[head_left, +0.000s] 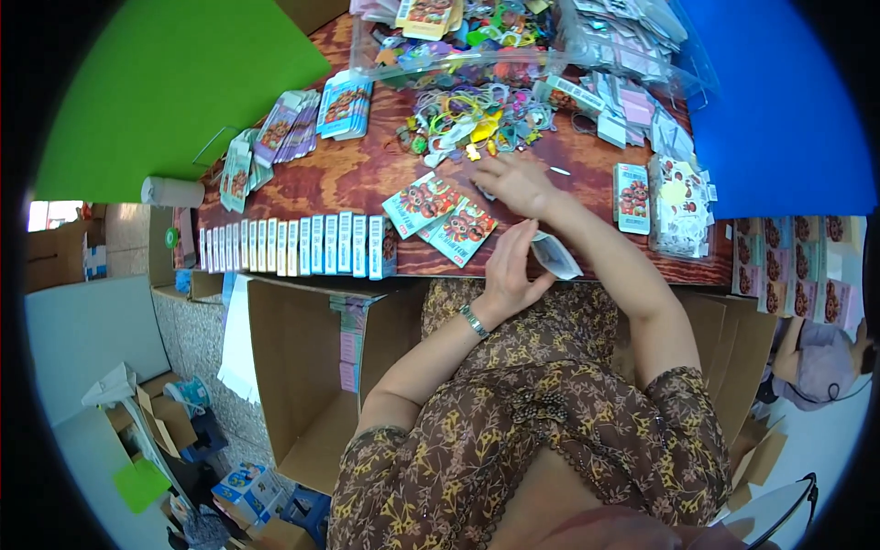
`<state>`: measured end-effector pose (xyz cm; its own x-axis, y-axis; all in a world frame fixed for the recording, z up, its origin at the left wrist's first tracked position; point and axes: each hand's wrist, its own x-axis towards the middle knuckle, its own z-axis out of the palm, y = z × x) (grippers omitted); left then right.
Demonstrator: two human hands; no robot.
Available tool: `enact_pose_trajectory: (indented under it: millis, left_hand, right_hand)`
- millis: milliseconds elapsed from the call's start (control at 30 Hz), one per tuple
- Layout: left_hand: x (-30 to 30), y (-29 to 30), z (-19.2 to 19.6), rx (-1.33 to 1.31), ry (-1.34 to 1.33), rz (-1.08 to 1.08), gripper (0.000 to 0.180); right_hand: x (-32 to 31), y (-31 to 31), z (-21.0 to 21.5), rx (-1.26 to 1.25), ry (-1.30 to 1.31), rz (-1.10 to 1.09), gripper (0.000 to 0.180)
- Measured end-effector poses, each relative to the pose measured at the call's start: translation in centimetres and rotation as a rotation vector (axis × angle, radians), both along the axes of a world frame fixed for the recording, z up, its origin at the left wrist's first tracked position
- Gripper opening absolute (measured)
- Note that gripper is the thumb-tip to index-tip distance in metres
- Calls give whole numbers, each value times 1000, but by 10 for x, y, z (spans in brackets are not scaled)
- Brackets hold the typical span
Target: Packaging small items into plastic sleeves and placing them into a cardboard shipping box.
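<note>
My left hand (513,275) is at the table's front edge, its thumb and fingers around a small open packet (556,257) with a pale inside. Farther in, my right hand (518,186) has its fingers curled down by the wood at the near side of a heap of small coloured trinkets (481,119). Whatever those fingers may hold is hidden. Two flat printed packets, a left one (420,203) and a right one (466,227), lie overlapping just left of my hands. Small yellow pieces (474,152) lie close beyond my right fingertips.
A row of small boxes (302,246) stands along the front left edge. Stacked packets (345,105) and fanned ones (286,128) lie behind it. A clear bin (458,64) of trinkets is at the back. At right are a box (632,199) and a clear tub (680,206).
</note>
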<state>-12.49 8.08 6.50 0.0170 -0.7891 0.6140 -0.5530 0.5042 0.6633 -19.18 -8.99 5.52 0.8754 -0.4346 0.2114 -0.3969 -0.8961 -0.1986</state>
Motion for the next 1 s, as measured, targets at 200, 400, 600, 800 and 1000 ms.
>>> enact_pose_trajectory:
  millis: [200, 400, 600, 800, 1000]
  left_hand:
    - [6, 8, -11, 86, 65, 52, 92]
    - [14, 12, -9, 94, 63, 56, 93]
    - [19, 15, -12, 133, 48, 55, 93]
    - [9, 10, -10, 145, 69, 15, 93]
    - [11, 12, -14, 143, 52, 43, 93]
  right_hand:
    - [-12, 5, 6, 66, 23, -100, 30]
    - [-99, -34, 57, 377, -178, -248, 23]
    - [-142, 3, 69, 764, -101, -350, 20]
    - [-107, -3, 45, 605, -164, -278, 18]
    - [-44, -26, 29, 540, -215, -236, 16]
